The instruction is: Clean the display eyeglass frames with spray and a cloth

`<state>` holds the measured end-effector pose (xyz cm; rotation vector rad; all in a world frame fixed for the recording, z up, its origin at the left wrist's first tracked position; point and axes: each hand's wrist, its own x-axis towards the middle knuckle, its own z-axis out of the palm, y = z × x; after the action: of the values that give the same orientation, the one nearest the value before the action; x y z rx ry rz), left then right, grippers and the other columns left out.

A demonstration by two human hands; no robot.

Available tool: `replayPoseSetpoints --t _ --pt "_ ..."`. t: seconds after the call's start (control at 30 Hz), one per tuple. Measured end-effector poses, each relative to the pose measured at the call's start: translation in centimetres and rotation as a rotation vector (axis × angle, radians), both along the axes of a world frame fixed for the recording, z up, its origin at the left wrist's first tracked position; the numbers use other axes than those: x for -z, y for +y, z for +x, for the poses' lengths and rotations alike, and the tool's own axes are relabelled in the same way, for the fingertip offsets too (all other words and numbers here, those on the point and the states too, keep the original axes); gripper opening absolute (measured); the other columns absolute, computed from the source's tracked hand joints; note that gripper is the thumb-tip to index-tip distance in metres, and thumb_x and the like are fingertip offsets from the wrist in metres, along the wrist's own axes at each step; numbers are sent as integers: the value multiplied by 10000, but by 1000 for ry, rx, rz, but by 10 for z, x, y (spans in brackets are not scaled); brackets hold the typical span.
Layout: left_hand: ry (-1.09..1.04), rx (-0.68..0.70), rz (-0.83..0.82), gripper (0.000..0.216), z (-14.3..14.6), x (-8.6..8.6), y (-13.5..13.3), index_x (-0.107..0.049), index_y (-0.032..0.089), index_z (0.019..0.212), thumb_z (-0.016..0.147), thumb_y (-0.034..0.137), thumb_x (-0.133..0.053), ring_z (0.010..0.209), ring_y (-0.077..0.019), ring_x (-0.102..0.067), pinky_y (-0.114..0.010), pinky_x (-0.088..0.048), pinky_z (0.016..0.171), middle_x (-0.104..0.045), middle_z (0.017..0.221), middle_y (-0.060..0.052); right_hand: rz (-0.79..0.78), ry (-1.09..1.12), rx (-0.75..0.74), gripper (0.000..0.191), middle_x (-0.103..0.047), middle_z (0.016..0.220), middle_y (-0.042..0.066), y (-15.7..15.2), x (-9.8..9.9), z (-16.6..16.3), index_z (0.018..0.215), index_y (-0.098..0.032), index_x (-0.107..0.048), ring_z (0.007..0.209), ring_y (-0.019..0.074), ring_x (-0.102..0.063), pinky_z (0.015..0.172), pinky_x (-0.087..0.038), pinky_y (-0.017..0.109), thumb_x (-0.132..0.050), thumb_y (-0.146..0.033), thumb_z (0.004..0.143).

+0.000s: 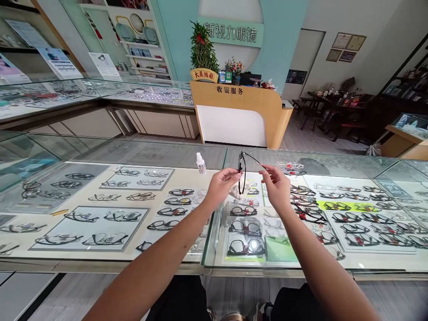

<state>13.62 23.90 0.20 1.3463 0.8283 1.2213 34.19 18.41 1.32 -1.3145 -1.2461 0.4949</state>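
Above the glass counter I hold a pair of black-framed eyeglasses (245, 168), turned edge-on to me. My left hand (220, 185) pinches the front of the frame between thumb and fingers. My right hand (277, 183) grips the end of one temple arm, which stretches out to the right. Just under the frame is a crumpled whitish cloth (238, 191); whether it hangs from my left hand or lies on the glass I cannot tell. A small white bottle (201, 164) stands upright on the counter, left of my hands.
The glass display counter (214, 232) spans the view in front of me, with many eyeglasses laid out inside it. A wooden reception desk (236, 96) carrying a potted plant (202, 49) stands beyond. More showcases (147, 96) line the back left; a dark table (341, 102) stands back right.
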Motion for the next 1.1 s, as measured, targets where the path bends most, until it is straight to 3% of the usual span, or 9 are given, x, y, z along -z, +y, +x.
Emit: replayPoseSetpoints --t 0.17,0.3,0.47,0.63,1.1 --pt "95 54 20 402 -1 1 0 -789 216 933 799 587 -867 1055 -255 -761 -394 -573 992 -829 1035 -79 124 -50 131 360 -752 1305 132 -2 -9 4 1281 -248 -626 882 228 -712 717 -528 370 -646 -482 1008" --pt "125 120 34 378 1 6 0 -797 218 929 816 572 -862 1045 -248 -758 -391 -571 988 -826 1038 -72 185 -39 196 318 -700 1377 126 -6 -14 3 1269 -263 -607 996 236 -708 721 -520 349 -643 -443 1008" --pt "71 75 31 370 3 5 -4 -790 218 967 819 547 -868 1062 -248 -754 -386 -577 989 -816 1063 -67 108 -56 50 228 -729 1076 65 -7 -10 -4 1058 -250 -644 798 195 -651 682 -503 345 -679 -465 989" --pt "171 57 100 337 6 -4 -14 -798 215 950 841 531 -840 989 -245 -738 -380 -568 951 -803 1002 -71 22 9 -173 341 -713 1037 35 -6 -3 -13 1157 -262 -618 766 179 -636 675 -503 336 -767 -463 925" --pt "209 33 140 287 10 -7 -22 -800 231 912 823 499 -848 1000 -254 -730 -380 -545 961 -805 998 -70 -3 56 -160 542 -682 1007 12 0 -1 -11 1395 -271 -560 731 162 -587 650 -472 313 -655 -262 862"
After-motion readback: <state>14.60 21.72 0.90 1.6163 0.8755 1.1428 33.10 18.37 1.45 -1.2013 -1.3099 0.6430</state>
